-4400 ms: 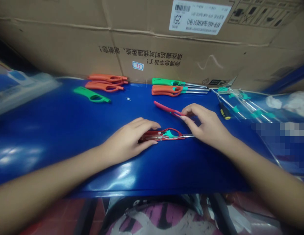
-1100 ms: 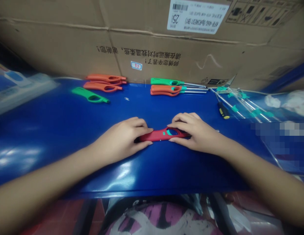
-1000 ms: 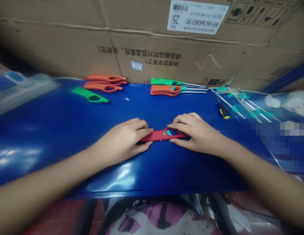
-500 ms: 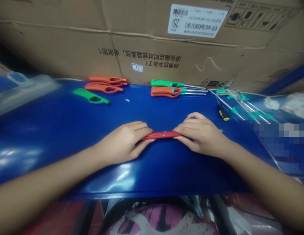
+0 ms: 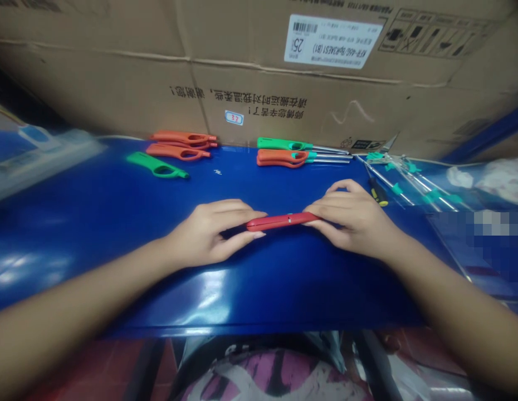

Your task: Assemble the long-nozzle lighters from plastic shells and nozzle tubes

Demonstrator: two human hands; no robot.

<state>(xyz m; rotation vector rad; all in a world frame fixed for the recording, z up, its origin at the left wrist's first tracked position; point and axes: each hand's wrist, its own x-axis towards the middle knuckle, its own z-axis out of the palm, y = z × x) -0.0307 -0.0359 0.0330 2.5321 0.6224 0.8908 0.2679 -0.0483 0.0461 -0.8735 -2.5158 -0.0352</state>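
Between my hands, above the table, is a red lighter handle [image 5: 279,221], seen edge-on with a seam along it and its right end slightly higher. My left hand [image 5: 219,229] has its thumb below and fingers above the left end, in a loose pinch that leaves the rounded tip showing. At the other end my right hand [image 5: 346,217] grips the handle between thumb and fingers, hiding that end. A small teal part [image 5: 289,214] peeks out on its far side.
Along the cardboard box [image 5: 129,72] lie orange handles [image 5: 177,151], a green handle [image 5: 157,165] and lighters with metal tubes [image 5: 283,157]. To the right are several metal tubes with teal parts [image 5: 409,175] and a black-and-yellow screwdriver [image 5: 379,194]. A blurred transparent item [image 5: 54,156] sits at left.
The red handle has shifted slightly up and right and tilts more. My left hand's grip has loosened, showing more of the left end. My right hand has moved up and right.
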